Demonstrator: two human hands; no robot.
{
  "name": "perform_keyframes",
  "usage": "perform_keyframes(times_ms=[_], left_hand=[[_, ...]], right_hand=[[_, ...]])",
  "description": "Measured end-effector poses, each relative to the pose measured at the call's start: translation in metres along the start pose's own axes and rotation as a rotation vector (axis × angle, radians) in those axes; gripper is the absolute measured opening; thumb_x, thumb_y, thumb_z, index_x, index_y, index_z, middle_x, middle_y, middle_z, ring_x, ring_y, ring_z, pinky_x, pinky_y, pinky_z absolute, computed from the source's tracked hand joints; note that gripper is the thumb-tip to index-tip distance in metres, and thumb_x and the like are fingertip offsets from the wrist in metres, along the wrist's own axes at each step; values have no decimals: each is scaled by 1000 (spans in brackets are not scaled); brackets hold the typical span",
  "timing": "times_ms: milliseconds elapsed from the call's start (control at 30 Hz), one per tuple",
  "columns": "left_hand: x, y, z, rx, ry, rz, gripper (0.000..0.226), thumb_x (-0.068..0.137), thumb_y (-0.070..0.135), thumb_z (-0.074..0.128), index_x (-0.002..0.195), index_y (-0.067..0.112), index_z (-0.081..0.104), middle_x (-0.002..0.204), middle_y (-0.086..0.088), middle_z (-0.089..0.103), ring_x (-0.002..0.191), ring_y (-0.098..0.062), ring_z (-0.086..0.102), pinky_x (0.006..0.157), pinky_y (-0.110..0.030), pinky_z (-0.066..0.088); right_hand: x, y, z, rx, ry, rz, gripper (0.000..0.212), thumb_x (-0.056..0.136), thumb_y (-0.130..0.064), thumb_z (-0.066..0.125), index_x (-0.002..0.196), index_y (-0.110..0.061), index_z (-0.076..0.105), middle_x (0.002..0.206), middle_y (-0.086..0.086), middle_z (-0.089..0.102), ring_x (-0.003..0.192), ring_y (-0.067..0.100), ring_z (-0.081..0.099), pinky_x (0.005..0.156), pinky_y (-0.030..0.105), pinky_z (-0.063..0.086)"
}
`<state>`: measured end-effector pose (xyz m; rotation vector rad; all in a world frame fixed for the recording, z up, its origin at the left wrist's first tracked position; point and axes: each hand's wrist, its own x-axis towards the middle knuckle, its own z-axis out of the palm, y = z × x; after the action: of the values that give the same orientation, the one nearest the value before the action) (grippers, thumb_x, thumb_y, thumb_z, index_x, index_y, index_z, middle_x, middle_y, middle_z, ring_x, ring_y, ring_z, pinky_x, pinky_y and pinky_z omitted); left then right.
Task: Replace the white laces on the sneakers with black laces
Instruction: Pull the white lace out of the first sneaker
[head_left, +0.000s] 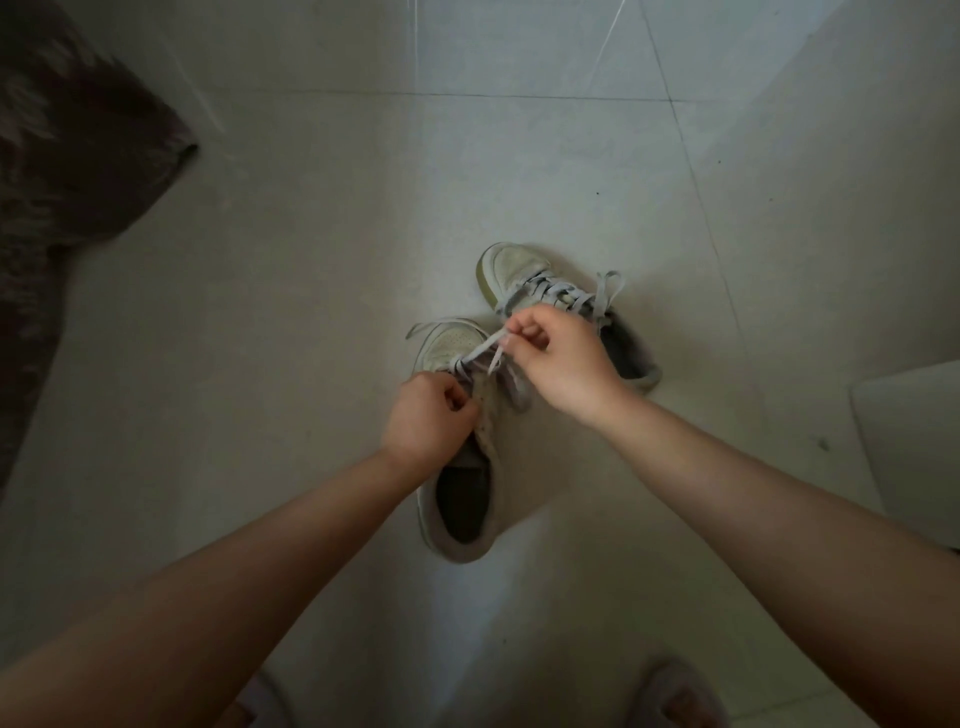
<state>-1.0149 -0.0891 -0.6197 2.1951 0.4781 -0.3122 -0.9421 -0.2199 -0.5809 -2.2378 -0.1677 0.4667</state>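
We look down on a pale tiled floor (322, 270) that fills most of the frame, its grout lines running across the top and down the right side. In the upper left a dark, shaggy rug (67, 171) reaches in from the frame's edge. At the right edge, a little below the middle, we see the corner of a pale flat object (914, 447) that we cannot identify.

Our two bare forearms come up from the bottom corners and meet just right of the centre, over two light sneakers. The near sneaker (462, 499) lies at the centre with its dark opening toward the bottom of the frame and its toe pointing up. The far sneaker (519, 270) sits just above and to the right of it, still laced in white, with loose ends at its collar.

Our left hand (428, 415) is curled over the near sneaker's tongue area, fingers closed on its upper or lace; we cannot tell which. Our right hand (558, 358) is raised just above it, thumb and fingers pinching the white lace (480, 351), which runs taut down to the near sneaker's lower eyelets.

At the bottom edge, two feet in pale slippers (675, 696) are blurred.
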Motion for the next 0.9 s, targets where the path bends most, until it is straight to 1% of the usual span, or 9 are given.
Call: perform_keyframes(times_ms=[100, 200, 333, 433, 533, 633, 700, 833, 900], left_hand=[[-2, 1, 1, -6, -6, 4, 15, 80, 12, 65, 66, 11, 62, 53, 6, 48, 49, -5, 43, 48, -18, 29], [-1, 2, 1, -18, 0, 6, 16, 81, 16, 66, 66, 12, 62, 53, 6, 48, 49, -5, 43, 48, -21, 28], [-1, 2, 2, -14, 6, 7, 21, 82, 20, 67, 64, 13, 60, 51, 8, 47, 46, -4, 42, 43, -14, 30], [-3, 2, 2, -1, -7, 16, 22, 83, 17, 66, 63, 14, 58, 52, 7, 47, 47, -5, 42, 44, -13, 32], [-2, 2, 0, 11, -8, 16, 25, 82, 15, 66, 60, 16, 55, 53, 6, 47, 48, -4, 41, 43, -12, 31], [-1, 0, -2, -6, -10, 16, 27, 82, 13, 67, 58, 15, 54, 51, 7, 45, 47, -4, 40, 44, -10, 33], [-1, -1, -4, -17, -15, 14, 22, 82, 13, 67, 63, 12, 58, 51, 7, 45, 47, -4, 40, 45, -9, 34], [-2, -2, -2, -16, -17, 18, 17, 83, 13, 67, 66, 9, 63, 52, 6, 46, 47, -4, 41, 45, -9, 34], [-2, -1, -2, -12, 2, 29, 15, 82, 14, 67, 68, 8, 65, 52, 7, 46, 48, -4, 41, 46, -9, 34]], right_hand=[[1, 13, -9, -30, -94, 130, 19, 87, -26, 68, 95, -9, 67, 87, 0, 66, 82, 14, 63, 74, 23, 49], [-6, 22, 1, -126, -299, 250, 28, 84, -36, 69, 100, -13, 69, 91, -4, 67, 85, 10, 61, 70, 15, 46], [-9, 24, 24, -113, -147, 233, 20, 83, -27, 72, 94, -11, 67, 90, 2, 69, 85, 16, 64, 78, 28, 50], [-9, 20, 31, -109, -100, 156, 9, 87, -19, 66, 83, -13, 60, 81, -2, 62, 77, 13, 59, 70, 22, 42], [-11, 7, 27, -173, -104, 59, 7, 92, -17, 58, 85, -15, 57, 76, -7, 55, 73, 11, 53, 67, 21, 37], [10, 2, -3, 14, 161, 71, 13, 92, -7, 54, 99, -7, 65, 82, -6, 60, 78, 11, 57, 77, 22, 43], [22, 6, -24, 112, 241, 128, 14, 91, -7, 56, 102, -6, 64, 84, 1, 62, 82, 17, 60, 79, 26, 48], [7, 20, -23, 31, 132, 165, 10, 92, -16, 59, 89, -8, 64, 67, -2, 60, 50, 0, 56, 53, 9, 41], [-5, 20, -12, -79, -24, 152, 19, 93, -21, 56, 82, -9, 66, 66, -2, 65, 42, -2, 55, 50, 11, 43]])
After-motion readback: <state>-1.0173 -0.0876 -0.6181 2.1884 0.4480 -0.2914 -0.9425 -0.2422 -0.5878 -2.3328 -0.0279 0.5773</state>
